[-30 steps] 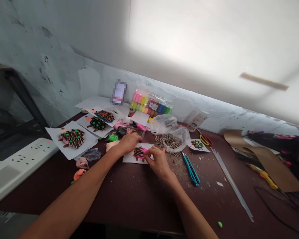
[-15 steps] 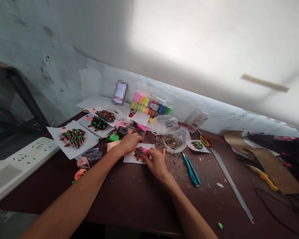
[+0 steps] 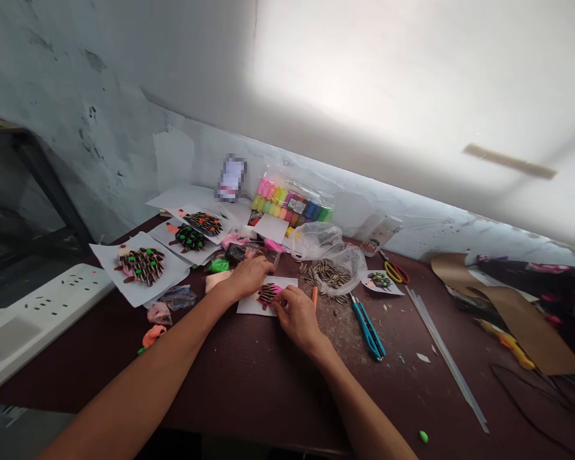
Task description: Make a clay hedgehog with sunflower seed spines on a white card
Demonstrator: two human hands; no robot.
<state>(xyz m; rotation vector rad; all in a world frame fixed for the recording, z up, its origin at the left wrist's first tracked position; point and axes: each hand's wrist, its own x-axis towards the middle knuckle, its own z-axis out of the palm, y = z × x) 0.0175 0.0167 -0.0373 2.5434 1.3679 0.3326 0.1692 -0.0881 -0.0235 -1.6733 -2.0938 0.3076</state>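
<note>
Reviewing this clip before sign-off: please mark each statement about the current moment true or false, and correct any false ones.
1. The right hand touches the pink clay piece on a paper sheet. True.
2. The left hand holds the teal scissors. False: the scissors lie on the table, right of both hands.
3. Striped sunflower seeds spill from a plastic bag. True.
4. The power strip sits at the table's right end. False: it is at the left.
</note>
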